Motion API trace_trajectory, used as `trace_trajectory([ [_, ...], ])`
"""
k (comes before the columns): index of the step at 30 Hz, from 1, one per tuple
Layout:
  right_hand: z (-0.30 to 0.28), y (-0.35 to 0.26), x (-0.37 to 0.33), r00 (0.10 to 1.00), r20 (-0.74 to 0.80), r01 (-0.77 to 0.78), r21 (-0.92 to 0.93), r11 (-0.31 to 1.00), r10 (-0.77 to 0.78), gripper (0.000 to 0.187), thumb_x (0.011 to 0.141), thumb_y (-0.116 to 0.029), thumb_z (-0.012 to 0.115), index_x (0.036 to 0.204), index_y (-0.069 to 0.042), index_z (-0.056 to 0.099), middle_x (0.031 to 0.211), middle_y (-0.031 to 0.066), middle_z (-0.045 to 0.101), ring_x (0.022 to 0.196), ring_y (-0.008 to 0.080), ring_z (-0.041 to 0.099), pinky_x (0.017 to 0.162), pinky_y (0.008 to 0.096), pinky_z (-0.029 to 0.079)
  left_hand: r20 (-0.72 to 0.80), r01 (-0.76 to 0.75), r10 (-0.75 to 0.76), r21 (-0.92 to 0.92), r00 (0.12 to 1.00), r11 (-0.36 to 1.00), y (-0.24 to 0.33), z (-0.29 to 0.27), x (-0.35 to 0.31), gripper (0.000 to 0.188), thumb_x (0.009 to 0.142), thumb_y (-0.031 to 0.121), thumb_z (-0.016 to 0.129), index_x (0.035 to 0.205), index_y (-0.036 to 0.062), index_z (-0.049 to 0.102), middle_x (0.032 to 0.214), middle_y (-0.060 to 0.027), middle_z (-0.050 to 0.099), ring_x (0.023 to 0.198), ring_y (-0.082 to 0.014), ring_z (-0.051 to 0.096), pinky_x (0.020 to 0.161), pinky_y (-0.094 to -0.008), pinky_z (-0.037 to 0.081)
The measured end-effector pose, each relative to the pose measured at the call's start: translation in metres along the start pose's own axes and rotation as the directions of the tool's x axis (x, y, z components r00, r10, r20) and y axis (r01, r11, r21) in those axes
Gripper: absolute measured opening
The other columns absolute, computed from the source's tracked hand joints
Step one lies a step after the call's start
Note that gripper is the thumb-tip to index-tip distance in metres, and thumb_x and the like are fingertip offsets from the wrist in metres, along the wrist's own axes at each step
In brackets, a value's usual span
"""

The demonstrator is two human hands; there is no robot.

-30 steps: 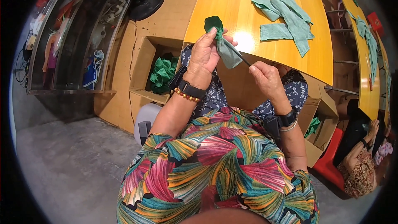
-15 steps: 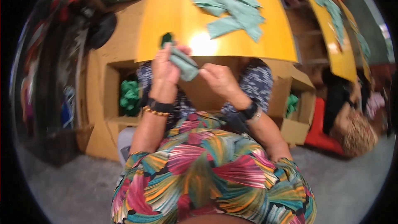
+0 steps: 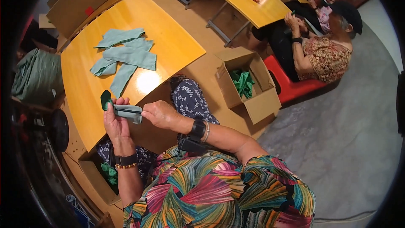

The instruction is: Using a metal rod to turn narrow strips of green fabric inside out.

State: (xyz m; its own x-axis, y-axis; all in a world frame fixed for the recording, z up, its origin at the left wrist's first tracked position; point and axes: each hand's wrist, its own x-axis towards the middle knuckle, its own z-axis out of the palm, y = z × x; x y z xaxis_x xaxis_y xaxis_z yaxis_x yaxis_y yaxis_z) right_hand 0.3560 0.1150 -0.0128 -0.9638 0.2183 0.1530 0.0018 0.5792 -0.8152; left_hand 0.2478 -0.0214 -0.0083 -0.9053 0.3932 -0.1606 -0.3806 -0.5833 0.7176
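Note:
My left hand [image 3: 116, 126] is closed round a small pale green cloth piece [image 3: 130, 117] above the near edge of the yellow table. A dark green end [image 3: 106, 99] sticks up past its fingers. My right hand [image 3: 163, 115] is pinched on the end of a thin black stick [image 3: 128, 110], which lies along the pale cloth. Whether the stick runs inside the cloth or on top of it, I cannot tell. Several pale green cloth strips [image 3: 130, 58] lie crossed in a loose pile on the table beyond my hands.
An open cardboard box [image 3: 262, 71] with shiny green cloth stands to the right; another box [image 3: 95, 173] is by my left leg. A person [image 3: 325, 61] sits on a red chair [image 3: 280, 78]. The yellow table [image 3: 173, 38] spans ahead; a full green sack [image 3: 38, 76] stands left.
The view has swung to the right, so the table and cloth pile now sit further left. Both hands still hold their piece, and the black stick shows more clearly between them.

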Motion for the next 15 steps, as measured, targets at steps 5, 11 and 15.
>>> trace_trajectory([
  [5, 0.011, 0.005, 0.007, 0.996, -0.079, 0.061, 0.128, 0.99, -0.051, 0.026, 0.082, -0.023, 0.052, 0.071, 0.0, 0.054, 0.065, 0.0205, 0.053, 0.064, 0.0391, 0.053, 0.054, 0.0415, 0.043, -0.009, -0.059, 0.059, -0.02, 0.998, 0.998, -0.012, 0.005, 0.008, 0.023, 0.09, 0.021, 0.047, 0.098, -0.0015, 0.05, 0.087, -0.0159, 0.061, 0.081, -0.0278, 0.06, 0.079, -0.0384, 0.048],
  [11, 0.017, 0.001, 0.012, 0.997, 0.031, 0.066, 0.265, 0.962, -0.077, 0.021, 0.083, -0.018, 0.052, 0.076, 0.001, 0.056, 0.062, 0.0173, 0.051, 0.056, 0.0273, 0.052, 0.053, 0.0353, 0.042, -0.124, -0.146, 0.128, -0.147, 0.984, 0.978, -0.011, 0.007, 0.003, 0.023, 0.089, 0.021, 0.049, 0.097, -0.0001, 0.051, 0.082, -0.0178, 0.063, 0.075, -0.029, 0.062, 0.073, -0.0391, 0.05],
  [15, 0.024, -0.009, 0.015, 0.971, 0.241, -0.107, 0.425, 0.899, 0.002, 0.021, 0.084, -0.019, 0.051, 0.077, 0.0, 0.057, 0.062, 0.0107, 0.052, 0.057, 0.0165, 0.049, 0.056, 0.0295, 0.041, -0.098, -0.1, 0.081, -0.202, 0.992, 0.974, 0.006, -0.013, -0.008, 0.026, 0.088, 0.025, 0.051, 0.098, 0.0015, 0.053, 0.081, -0.0147, 0.062, 0.076, -0.0303, 0.061, 0.077, -0.0428, 0.05],
])
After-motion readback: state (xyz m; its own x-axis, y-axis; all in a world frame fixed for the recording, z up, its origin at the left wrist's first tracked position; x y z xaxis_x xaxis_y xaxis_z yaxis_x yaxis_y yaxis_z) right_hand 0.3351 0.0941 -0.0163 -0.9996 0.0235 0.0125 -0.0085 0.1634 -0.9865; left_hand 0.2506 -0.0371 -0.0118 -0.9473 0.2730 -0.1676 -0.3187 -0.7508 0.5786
